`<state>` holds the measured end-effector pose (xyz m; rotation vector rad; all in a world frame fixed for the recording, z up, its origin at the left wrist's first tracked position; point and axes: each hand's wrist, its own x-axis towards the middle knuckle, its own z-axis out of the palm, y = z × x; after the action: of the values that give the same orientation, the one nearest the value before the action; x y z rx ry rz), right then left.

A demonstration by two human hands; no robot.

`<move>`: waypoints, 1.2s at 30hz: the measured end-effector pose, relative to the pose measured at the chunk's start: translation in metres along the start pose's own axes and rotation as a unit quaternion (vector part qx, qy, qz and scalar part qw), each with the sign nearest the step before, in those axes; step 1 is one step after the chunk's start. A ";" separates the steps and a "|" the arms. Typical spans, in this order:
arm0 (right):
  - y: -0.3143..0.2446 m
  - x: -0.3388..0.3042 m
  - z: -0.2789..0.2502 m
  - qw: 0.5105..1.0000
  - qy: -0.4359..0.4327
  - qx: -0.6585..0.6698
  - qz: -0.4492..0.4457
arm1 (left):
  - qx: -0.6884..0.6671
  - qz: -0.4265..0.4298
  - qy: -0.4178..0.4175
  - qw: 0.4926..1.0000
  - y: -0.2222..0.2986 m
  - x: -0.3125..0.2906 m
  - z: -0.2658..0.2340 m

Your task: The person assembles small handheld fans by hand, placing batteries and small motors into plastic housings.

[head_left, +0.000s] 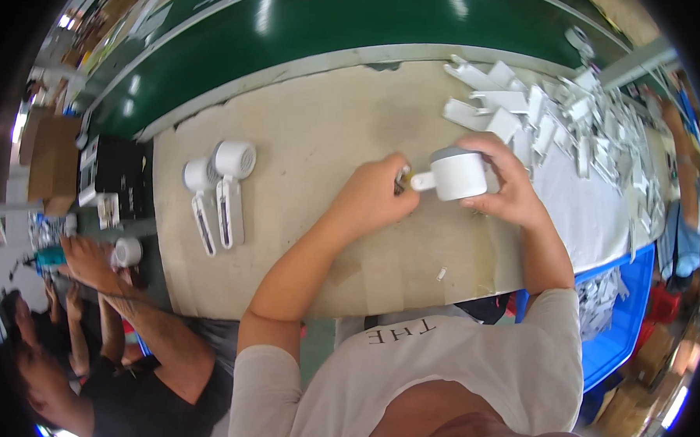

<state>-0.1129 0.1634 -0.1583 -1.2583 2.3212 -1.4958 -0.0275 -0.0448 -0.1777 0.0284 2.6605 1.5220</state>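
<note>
- My right hand [504, 186] is wrapped around a white cylindrical fan head [459, 175], fingers curled over its grey-rimmed top, lifted just above the tabletop [314, 139].
- My left hand [374, 196] is closed into a loose fist, pinching something small and dark against the stubby white neck of that fan head; I cannot tell what it is.
- The head looks like smooth, matte plastic, drum-shaped.
- Two finished white handheld fans [218, 189] lie flat side by side, well to my left, with round slotted heads and long flat handles.
- A heap of white plastic handle shells [557, 118] lies just beyond my right hand.
- The tabletop is pale, scuffed board.
</note>
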 end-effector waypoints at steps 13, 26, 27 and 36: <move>0.007 0.005 -0.015 0.961 -0.227 0.141 0.065 | -0.059 -0.008 -0.140 0.988 0.017 -0.019 0.017; 0.044 0.024 -0.074 0.888 -0.216 -0.380 -0.144 | -0.501 0.025 0.088 0.860 0.030 0.029 -0.007; 0.044 0.022 -0.076 0.900 -0.210 -0.347 -0.158 | -0.482 0.035 0.086 0.871 0.028 0.036 -0.007; 0.012 0.025 -0.061 0.983 0.079 0.162 0.042 | -0.523 0.076 0.184 0.829 0.038 0.056 0.032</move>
<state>-0.1659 0.1913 -0.1291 -0.9801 2.0695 -1.9082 -0.0817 0.0052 -0.1639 -0.1342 1.6355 3.0517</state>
